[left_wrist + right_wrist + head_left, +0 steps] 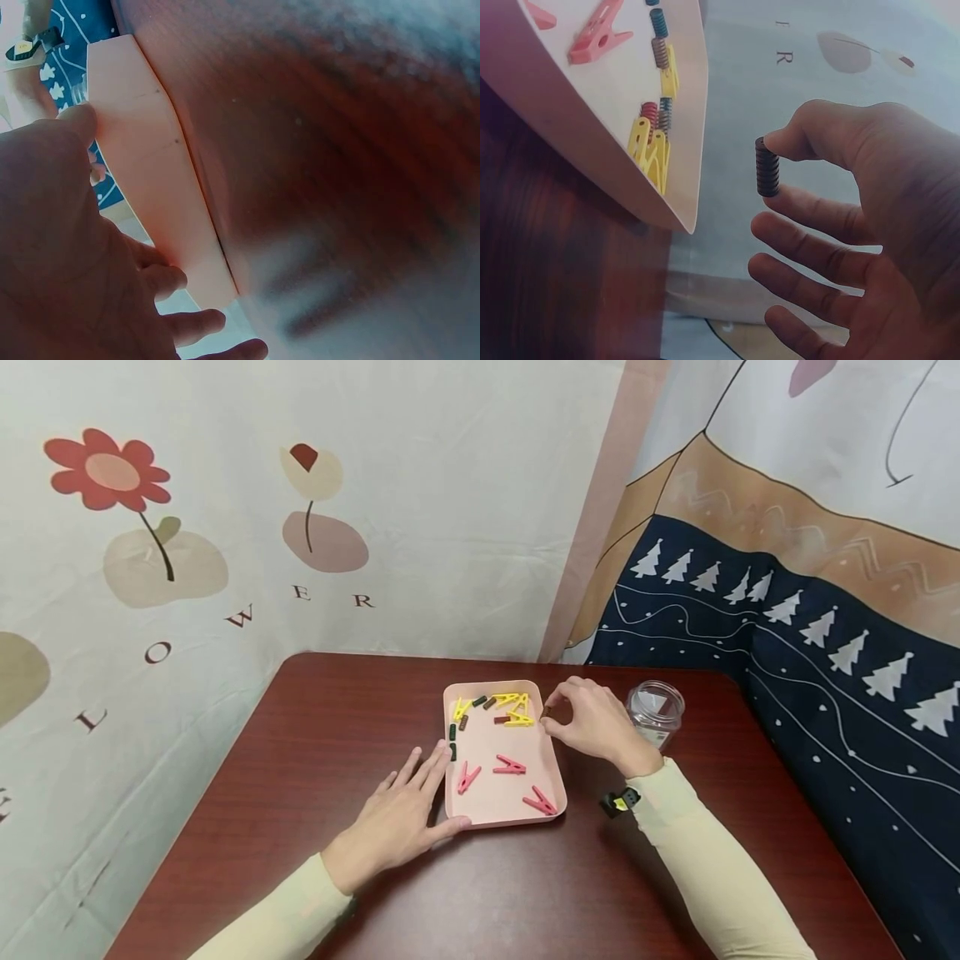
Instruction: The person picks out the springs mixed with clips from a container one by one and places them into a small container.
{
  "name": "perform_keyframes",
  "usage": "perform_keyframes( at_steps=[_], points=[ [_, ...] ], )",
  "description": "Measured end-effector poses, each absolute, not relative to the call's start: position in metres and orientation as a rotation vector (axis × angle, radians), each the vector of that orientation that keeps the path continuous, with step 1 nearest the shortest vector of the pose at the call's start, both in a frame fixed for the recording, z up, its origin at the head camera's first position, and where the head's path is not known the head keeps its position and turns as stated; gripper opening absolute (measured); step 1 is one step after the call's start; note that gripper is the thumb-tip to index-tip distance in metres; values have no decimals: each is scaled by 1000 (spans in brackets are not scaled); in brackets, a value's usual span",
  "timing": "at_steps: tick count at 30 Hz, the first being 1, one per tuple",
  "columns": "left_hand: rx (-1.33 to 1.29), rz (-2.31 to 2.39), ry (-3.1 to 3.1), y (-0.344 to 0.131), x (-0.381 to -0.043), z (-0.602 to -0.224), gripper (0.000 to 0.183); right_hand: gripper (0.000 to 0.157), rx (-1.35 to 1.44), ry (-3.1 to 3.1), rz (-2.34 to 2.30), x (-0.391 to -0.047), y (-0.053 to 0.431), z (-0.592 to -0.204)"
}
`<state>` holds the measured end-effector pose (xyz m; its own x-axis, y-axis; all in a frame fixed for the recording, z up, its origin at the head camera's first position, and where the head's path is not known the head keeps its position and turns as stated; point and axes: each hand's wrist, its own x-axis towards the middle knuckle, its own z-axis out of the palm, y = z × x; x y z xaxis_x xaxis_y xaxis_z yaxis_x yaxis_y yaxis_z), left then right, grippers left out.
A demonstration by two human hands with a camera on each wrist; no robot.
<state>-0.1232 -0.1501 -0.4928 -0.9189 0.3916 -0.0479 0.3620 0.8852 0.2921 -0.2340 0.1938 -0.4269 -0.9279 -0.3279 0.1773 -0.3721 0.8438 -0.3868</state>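
Note:
My right hand (596, 722) pinches a small dark coil spring (767, 167) end to end between thumb and index fingertip, beside the right rim of the pink tray (502, 797). The other fingers spread out below it in the right wrist view. My left hand (397, 814) lies along the tray's left side, fingers extended, fingertips at the rim and thumb at the near left corner. Inside the tray, several yellow clothespins (519, 719) and brown, red and green springs (453, 732) lie toward the far and left sides. Three pink clothespins (510, 765) lie spread over the nearer half.
A clear glass jar (655, 710) stands on the dark red wooden table (337, 718), just beyond my right hand. Printed cloths hang behind the table (465, 510) and along its right side (840, 718).

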Motion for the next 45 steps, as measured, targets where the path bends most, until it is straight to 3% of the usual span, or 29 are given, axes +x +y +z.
perform_keyframes(
  at_steps=[45],
  points=[
    [574,421,2939,-149,-121,-491,115,33,333,-2847,669,-228,269,-421]
  ],
)
